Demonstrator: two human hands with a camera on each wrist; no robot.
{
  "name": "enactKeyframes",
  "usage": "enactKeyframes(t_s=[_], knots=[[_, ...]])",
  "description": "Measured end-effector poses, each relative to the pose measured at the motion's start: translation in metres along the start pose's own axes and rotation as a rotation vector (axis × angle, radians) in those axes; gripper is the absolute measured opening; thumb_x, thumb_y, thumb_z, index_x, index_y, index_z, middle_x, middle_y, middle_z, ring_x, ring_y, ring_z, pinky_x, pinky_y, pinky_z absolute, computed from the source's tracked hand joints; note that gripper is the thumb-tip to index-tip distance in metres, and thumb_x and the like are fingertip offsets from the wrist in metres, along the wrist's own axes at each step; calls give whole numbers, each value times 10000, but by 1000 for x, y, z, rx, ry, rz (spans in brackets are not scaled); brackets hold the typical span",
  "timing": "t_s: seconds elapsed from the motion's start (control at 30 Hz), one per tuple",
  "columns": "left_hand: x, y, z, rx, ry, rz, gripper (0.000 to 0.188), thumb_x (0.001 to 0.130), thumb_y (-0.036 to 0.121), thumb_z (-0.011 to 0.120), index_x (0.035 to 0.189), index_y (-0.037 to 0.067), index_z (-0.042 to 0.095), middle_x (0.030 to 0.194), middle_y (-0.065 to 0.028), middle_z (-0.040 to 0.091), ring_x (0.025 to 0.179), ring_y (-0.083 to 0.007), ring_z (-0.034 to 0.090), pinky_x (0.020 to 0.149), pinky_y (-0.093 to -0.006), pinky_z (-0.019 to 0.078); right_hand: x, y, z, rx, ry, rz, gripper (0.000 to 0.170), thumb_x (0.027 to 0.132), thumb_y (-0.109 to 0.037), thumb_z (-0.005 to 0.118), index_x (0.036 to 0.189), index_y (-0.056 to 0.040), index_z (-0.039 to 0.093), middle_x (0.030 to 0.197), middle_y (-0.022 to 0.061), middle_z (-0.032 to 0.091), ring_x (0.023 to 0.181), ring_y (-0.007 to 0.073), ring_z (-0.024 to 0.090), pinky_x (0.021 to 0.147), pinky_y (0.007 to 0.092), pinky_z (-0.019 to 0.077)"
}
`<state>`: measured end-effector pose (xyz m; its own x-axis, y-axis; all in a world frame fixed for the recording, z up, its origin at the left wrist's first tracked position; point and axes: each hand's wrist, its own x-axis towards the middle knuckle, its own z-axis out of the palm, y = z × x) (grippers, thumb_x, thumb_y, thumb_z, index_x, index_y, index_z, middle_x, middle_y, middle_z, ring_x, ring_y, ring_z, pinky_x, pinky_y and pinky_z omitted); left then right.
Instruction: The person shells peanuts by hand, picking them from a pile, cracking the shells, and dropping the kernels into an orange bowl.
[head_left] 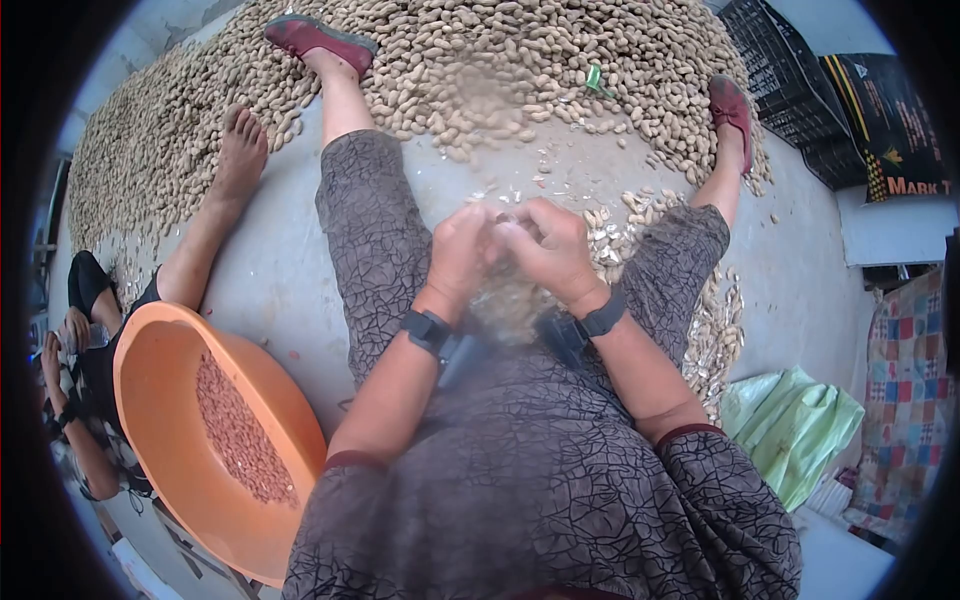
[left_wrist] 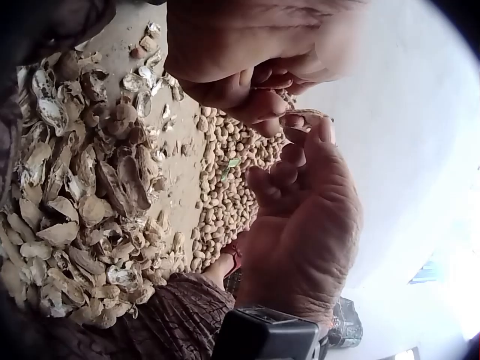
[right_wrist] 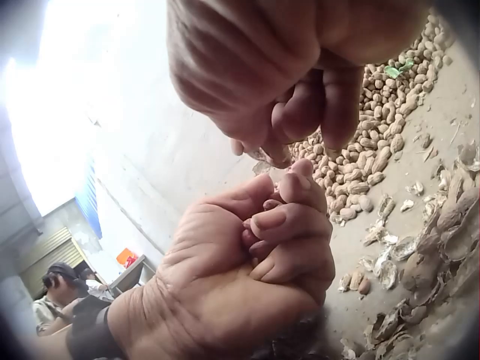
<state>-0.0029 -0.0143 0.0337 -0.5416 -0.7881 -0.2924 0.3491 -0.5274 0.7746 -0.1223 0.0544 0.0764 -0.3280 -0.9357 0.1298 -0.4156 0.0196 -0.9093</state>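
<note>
Both hands meet above the lap in the head view, the left hand (head_left: 462,250) beside the right hand (head_left: 552,252), fingertips close together. In the left wrist view, the right hand (left_wrist: 300,225) pinches a peanut shell (left_wrist: 311,114) by thumb and finger, against the fingertips of the left hand (left_wrist: 262,52). Seen from the right wrist, the left hand (right_wrist: 240,262) has curled fingers around small reddish kernels (right_wrist: 250,235); the right hand (right_wrist: 292,60) is just above, with a bit of shell (right_wrist: 260,156) at its fingertips. Fingers partly hide what is held.
Unshelled peanuts (head_left: 470,60) spread across the floor ahead. Broken shells (head_left: 715,340) lie around the right leg. An orange basin (head_left: 160,390) with reddish kernels (head_left: 235,430) stands at left near another person's bare foot (head_left: 238,160). A green sack (head_left: 795,430) and black crate (head_left: 790,90) are at right.
</note>
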Motion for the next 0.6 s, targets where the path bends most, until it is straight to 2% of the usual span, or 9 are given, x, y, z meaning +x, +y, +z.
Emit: enactKeyframes(t_s=[0.07,0.2,0.27,0.37,0.5,0.6], knots=[[0,1,-3,-27,-30,-76,274,958,226,449,886,1,587,677,-47,565,462,-75,433,392,-178,302,0,-3,-3,-25,79,-50,167,793,-133,654,852,17,616,744,121,649,636,140,623,576,280,480],[-3,0,-8,-14,-54,-147,264,959,227,462,874,10,586,677,-39,566,469,-68,439,401,-174,312,1,13,-1,81,95,12,172,798,-140,647,834,25,610,726,121,642,626,143,607,573,273,472],[-5,2,-5,139,-115,-153,249,955,230,481,890,18,595,678,-30,567,494,-60,448,423,-166,324,2,19,-1,94,83,98,161,807,-130,636,836,25,607,720,109,641,636,133,602,585,268,476],[-7,6,1,186,-112,-163,257,953,252,494,894,25,601,680,-26,567,517,-57,452,446,-160,333,3,20,-1,213,41,181,158,816,-127,630,838,27,602,713,91,636,639,118,599,587,265,481],[-6,8,2,192,-151,-170,257,953,258,501,901,29,604,681,-21,568,526,-57,451,455,-163,338,2,13,-1,307,12,197,159,830,-135,619,838,23,602,709,66,631,630,104,590,575,256,479],[-6,9,2,94,-168,-197,253,955,255,501,885,30,593,684,-25,569,513,-55,442,453,-166,339,3,1,-7,407,-27,282,152,841,-134,606,831,18,604,707,50,624,620,85,582,557,241,474]])
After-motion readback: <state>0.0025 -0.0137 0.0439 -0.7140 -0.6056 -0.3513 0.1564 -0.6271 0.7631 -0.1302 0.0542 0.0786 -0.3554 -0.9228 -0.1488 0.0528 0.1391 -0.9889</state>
